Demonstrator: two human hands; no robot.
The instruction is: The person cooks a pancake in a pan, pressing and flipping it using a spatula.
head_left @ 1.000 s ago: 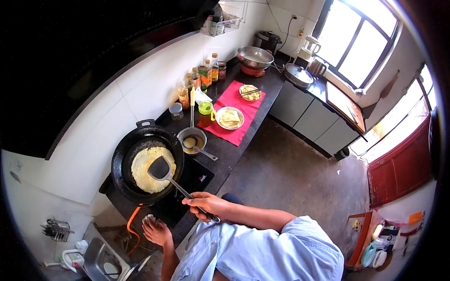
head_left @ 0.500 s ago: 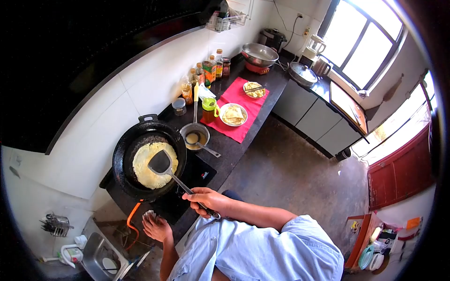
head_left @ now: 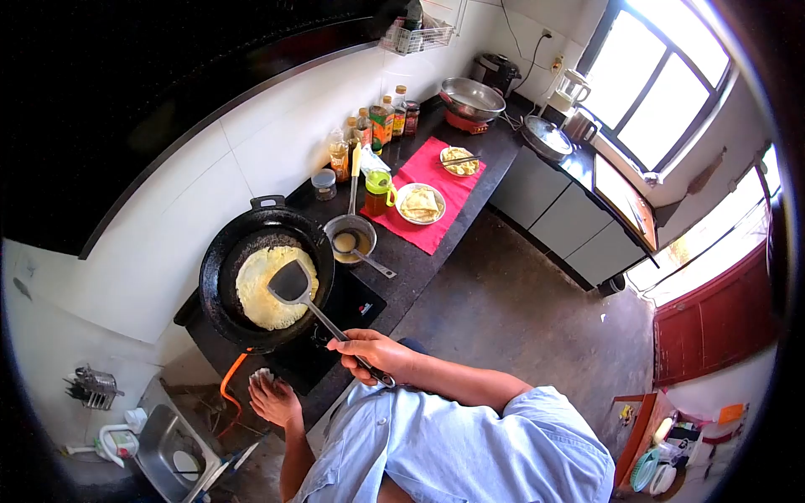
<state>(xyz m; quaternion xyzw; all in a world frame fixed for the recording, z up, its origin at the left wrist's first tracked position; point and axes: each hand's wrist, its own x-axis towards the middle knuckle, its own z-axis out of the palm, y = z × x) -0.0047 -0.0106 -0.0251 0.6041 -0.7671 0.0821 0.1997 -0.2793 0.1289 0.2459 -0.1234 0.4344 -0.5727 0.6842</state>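
My right hand (head_left: pixel 369 354) is wrapped round the handle of a spatula (head_left: pixel 291 283), whose dark blade lies over the right part of a thin, pale yellow pancake (head_left: pixel 267 300). The pancake rests in a black wok (head_left: pixel 220 251) on the cooktop (head_left: pixel 356 323). At the front edge of the counter, below the wok, my left hand (head_left: pixel 275 401) holds a small whitish cloth (head_left: pixel 262 375) at its fingertips; the fingers partly hide it. To the right of the wok stands a small pot (head_left: pixel 365 228) of pale batter with a ladle (head_left: pixel 375 265) in it.
A red cloth (head_left: pixel 432 239) bears a plate of folded pancakes (head_left: pixel 421 204) and a bowl of food (head_left: pixel 459 161) with chopsticks. Beside it stands a green-lidded jug (head_left: pixel 380 189). Several bottles (head_left: pixel 381 121) line the wall. An orange hose (head_left: pixel 228 390) runs below the wok; a sink (head_left: pixel 155 436) lies lower left.
The view has shifted slightly. My left hand has moved a little left and up along the counter edge with the cloth. The spatula stays over the pancake, nearly unmoved.
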